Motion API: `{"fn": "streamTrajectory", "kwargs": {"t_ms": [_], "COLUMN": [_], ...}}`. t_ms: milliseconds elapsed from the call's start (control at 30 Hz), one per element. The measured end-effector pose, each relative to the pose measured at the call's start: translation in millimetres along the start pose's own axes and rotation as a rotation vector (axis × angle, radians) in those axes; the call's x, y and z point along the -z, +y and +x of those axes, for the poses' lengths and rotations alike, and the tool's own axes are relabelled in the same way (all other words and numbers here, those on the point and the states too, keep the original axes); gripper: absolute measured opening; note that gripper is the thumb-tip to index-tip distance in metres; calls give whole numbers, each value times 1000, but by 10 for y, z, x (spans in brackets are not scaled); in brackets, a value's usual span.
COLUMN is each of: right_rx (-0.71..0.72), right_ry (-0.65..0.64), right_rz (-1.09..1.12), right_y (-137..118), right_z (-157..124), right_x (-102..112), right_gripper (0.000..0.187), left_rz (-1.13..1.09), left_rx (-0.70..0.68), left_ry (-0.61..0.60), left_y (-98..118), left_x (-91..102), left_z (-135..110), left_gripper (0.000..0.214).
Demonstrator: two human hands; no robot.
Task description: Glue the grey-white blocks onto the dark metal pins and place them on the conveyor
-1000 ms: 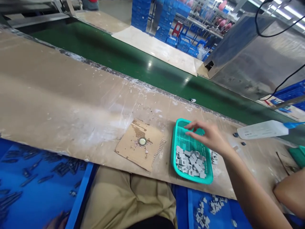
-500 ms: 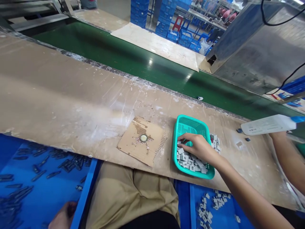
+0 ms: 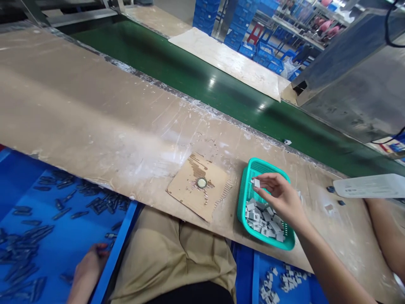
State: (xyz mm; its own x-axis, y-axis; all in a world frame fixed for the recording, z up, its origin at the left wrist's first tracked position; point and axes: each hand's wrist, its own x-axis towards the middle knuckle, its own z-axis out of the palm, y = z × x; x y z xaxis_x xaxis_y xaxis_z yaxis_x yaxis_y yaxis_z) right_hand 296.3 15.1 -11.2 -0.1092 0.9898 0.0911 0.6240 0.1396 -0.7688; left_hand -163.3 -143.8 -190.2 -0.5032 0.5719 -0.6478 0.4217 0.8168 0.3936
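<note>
My right hand [image 3: 283,196] is above the teal plastic basket [image 3: 242,204], pinching a small light-grey plastic block [image 3: 256,183] between thumb and fingertips. Below it, many similar grey plastic blocks [image 3: 262,221] fill the near part of the basket. My left hand [image 3: 88,268] is inside the blue bin [image 3: 72,236] at lower left, close to its right wall. Its fingers are curled near a dark metallic part [image 3: 110,235]; whatever they grip is hidden. Several dark elongated parts [image 3: 23,240] lie scattered in that bin.
A wet-stained cardboard piece [image 3: 186,190] carries a round cap [image 3: 201,182] with pale contents. A green conveyor [image 3: 177,71] runs behind the worktop. At right, another person's arm [image 3: 384,236] is beside a white bottle [image 3: 367,185]. Grey blocks lie in a blue bin [image 3: 257,261] below.
My right hand has lifted from the blocks in the basket with one grey block pinched. My left hand has moved further into view in the left bin. The camera view has shifted.
</note>
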Motion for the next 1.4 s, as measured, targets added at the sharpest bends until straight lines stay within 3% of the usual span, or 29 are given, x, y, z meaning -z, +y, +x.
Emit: {"fn": "streamTrajectory", "kwargs": {"t_ms": [100, 233, 433, 533, 733, 867, 1033, 1233, 1400], "right_rx": [17, 160, 422, 478, 478, 476, 437, 440, 422], "right_ry": [-38, -139, -279, -290, -326, -364, -418, -422, -422], "right_rz": [29, -113, -354, -408, -436, -455, -461, -481, -494], "right_y": [-206, -474, -649, -652, -665, -668, -633, -606, -603], "right_z": [38, 114, 213, 255, 337, 379, 404, 409, 414], "right_x": [-1, -72, -400, -582, -786, -838, -860, -862, -860], "right_gripper": [20, 12, 21, 18, 17, 16, 13, 14, 17], "left_rz": [-11, -59, -272, -486, -1301, -1517, -1439, -1253, -935], "left_rx": [14, 24, 118, 143, 350, 230, 90, 30, 6], "left_ry": [-23, -2, 99, 59, -52, -168, -351, -533, -553], "left_y": [10, 90, 122, 128, 232, 247, 248, 434, 541], "left_x": [5, 76, 201, 212, 263, 347, 419, 409, 320], "left_z": [25, -62, -211, -286, -424, -540, -684, -759, -856], "left_gripper": [9, 8, 9, 24, 25, 28, 52, 25, 22]}}
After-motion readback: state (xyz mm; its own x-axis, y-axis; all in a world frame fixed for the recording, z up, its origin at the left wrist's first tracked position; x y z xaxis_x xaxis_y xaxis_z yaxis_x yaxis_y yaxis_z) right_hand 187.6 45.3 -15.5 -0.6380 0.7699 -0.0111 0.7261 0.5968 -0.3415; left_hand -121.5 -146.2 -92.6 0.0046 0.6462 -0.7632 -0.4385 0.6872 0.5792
